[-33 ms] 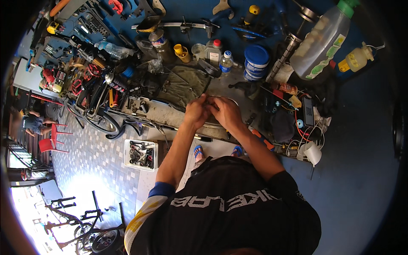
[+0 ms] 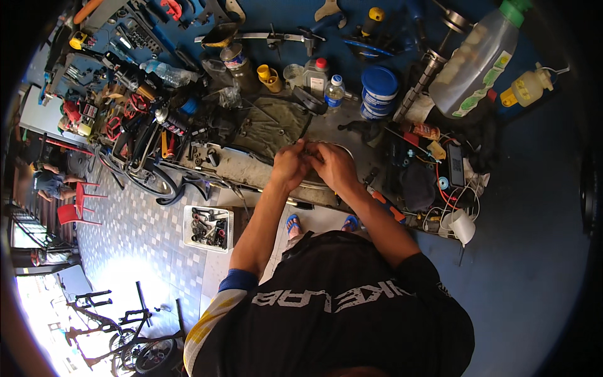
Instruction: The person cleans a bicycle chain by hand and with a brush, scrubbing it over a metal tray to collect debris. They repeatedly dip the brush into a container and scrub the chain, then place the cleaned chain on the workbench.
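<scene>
Over the front of the workbench, my left hand and my right hand meet with their fingertips together. Both are closed in a pinch. Whatever they pinch is small and hidden behind the fingers, so I cannot make it out. Just left of them a dark greenish cloth lies on the bench with a thin rod and small parts on it. Beyond the hands are a black ring-shaped part and a small clear bottle with a blue cap.
A blue tub and a large clear bottle stand at the back right. Cables and a phone crowd the right end. Tools and a bicycle wheel fill the left. A white basket of parts sits below the bench.
</scene>
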